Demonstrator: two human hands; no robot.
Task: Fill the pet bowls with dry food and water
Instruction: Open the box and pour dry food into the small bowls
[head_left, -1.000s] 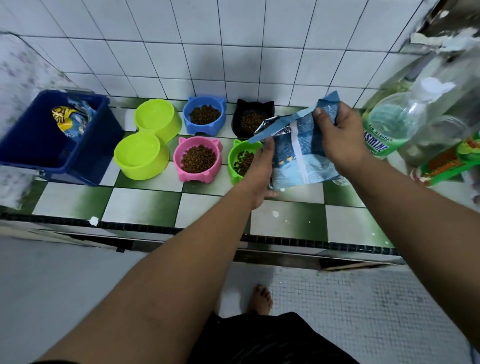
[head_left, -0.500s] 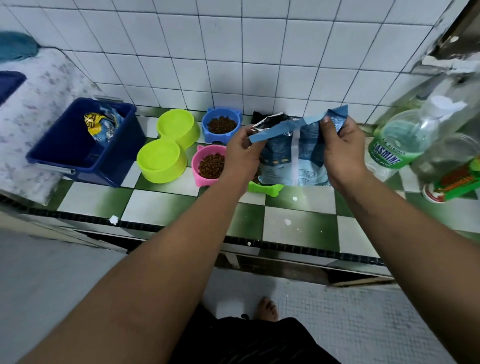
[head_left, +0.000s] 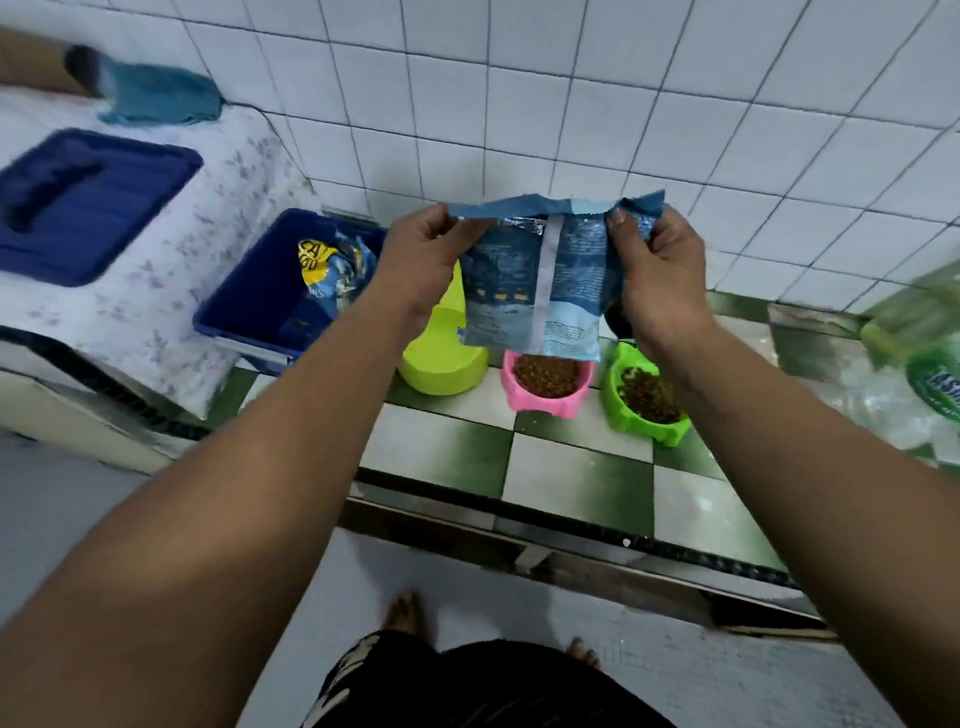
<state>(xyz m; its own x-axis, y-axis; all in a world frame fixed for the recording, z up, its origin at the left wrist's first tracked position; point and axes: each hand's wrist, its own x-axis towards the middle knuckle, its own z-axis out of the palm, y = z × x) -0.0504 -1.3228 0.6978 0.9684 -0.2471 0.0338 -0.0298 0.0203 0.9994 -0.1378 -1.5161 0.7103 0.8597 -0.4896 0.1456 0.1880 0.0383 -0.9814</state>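
Centre of frame: blue food bag (head_left: 540, 291) held upright above the checkered desk (head_left: 571, 467), left hand (head_left: 423, 260) pinching its top left corner, right hand (head_left: 657, 275) gripping the top right edge. Just below the bag, pink bowl (head_left: 545, 387) and green bowl (head_left: 647, 397) filled with kibble; lime bowl (head_left: 441, 358) to their left; blue bin (head_left: 260, 306) further left

A single wide head view looks forward and steeply down from standing height, close over both forearms, facing the tiled wall (head_left: 571, 104) and the checkered counter (head_left: 571, 467), with the floor and bare feet at its lower edge
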